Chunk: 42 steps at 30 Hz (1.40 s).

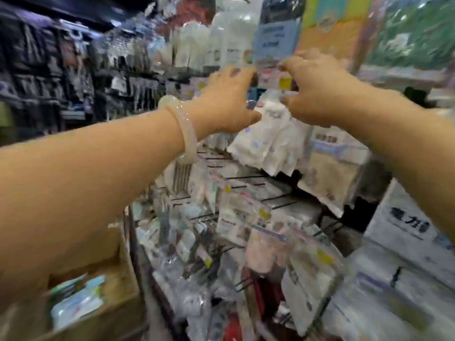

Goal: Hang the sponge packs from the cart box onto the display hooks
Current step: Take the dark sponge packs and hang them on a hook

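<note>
A white sponge pack [268, 134] in clear wrap is hanging at upper centre of the frame, its bottom tilting toward lower right, its pink-and-yellow header card up among the display hooks [246, 179], black wire prongs jutting out just below it. More packs are lying in the cardboard cart box [118, 286] at lower left, blurred.

Pale bangle [183, 124], blurred hanging utensils [44, 70]
</note>
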### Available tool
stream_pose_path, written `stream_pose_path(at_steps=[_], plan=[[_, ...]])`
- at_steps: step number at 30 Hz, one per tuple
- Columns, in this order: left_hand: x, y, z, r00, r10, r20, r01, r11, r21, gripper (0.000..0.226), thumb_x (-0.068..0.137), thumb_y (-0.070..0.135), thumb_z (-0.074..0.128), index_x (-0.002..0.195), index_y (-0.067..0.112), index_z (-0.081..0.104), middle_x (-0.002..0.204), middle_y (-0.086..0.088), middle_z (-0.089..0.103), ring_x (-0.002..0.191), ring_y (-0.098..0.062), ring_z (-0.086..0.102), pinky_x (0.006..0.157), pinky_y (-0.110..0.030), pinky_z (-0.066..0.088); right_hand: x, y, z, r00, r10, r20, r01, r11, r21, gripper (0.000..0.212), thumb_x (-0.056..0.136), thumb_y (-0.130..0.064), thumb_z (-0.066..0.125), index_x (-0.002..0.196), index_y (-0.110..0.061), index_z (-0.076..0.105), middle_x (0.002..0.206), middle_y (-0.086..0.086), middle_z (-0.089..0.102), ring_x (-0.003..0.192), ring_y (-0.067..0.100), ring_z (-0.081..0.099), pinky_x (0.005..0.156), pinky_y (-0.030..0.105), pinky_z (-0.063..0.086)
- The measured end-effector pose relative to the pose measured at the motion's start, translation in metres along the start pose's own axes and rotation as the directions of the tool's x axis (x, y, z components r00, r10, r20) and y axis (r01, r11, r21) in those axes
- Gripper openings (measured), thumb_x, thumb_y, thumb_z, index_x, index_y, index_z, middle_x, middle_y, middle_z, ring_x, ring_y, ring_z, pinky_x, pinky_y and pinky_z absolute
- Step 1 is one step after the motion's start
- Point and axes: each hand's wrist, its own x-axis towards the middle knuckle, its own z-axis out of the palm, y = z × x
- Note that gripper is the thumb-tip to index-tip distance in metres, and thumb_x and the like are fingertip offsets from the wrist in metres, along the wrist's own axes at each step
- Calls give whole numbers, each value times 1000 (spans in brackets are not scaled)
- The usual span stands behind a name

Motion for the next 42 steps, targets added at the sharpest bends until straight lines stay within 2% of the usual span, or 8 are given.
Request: stream_pose_path(at_steps=[3,9,16,19,26,32,38,42], plan=[[-33,-101,7,981,-175,83,166,981,98,86,78,52,60,146,24,16,145,-19,27,133,-39,26,106,-48,31,24,-82,63,985,-138,102,133,990,53,53,89,-23,55,136,-7,38,143,22,33,130,40,33,106,46,31],[-121,-298,39,822,-505,264,472,863,181,83,79,53,59,145,27,16,149,-20,18,136,-42,20,106,-50,29,55,-259,228,860,-338,381,233,926,297,55,88,-24,55,138,-14,34,146,16,28,133,38,28,107,47,35],[-241,-446,109,472,-764,441,778,596,199,80,79,46,63,144,28,20,147,-18,23,133,-39,27,108,-49,31,27,-391,393,635,-451,627,164,872,461,54,85,-26,56,133,-11,38,139,18,33,130,39,34,106,44,36],[-283,-481,147,321,-803,502,876,454,166,76,80,40,64,142,24,23,145,-16,28,132,-35,31,108,-47,32,9,-421,452,516,-459,723,112,873,474,55,87,-28,54,137,-13,34,148,16,25,136,37,26,110,45,30],[-349,-546,258,23,-812,583,967,165,192,64,82,39,61,135,17,34,135,-15,44,127,-32,40,102,-34,34,-21,-471,594,278,-421,863,-69,888,455,58,89,-26,54,140,-13,30,145,17,29,131,36,33,106,37,34],[-390,-597,371,-110,-822,559,994,-100,48,60,77,21,68,130,12,44,130,-9,56,120,-27,52,99,-34,43,-47,-507,715,189,-351,917,-392,829,398,48,89,-14,56,134,-6,41,138,15,48,125,27,46,83,13,32],[-417,-647,451,-338,-867,366,926,-376,-35,74,77,35,71,130,-4,37,130,-22,51,119,-36,51,96,-40,44,-63,-535,807,223,-218,950,-622,719,311,59,85,-32,62,132,-3,40,132,20,52,121,34,50,100,37,41],[-429,-663,474,-323,-874,363,879,-419,-226,68,75,34,73,127,1,45,127,-20,56,116,-34,55,97,-44,45,-70,-545,839,199,-239,950,-770,562,303,44,80,-32,69,114,-7,58,110,15,67,102,31,64,90,47,51]])
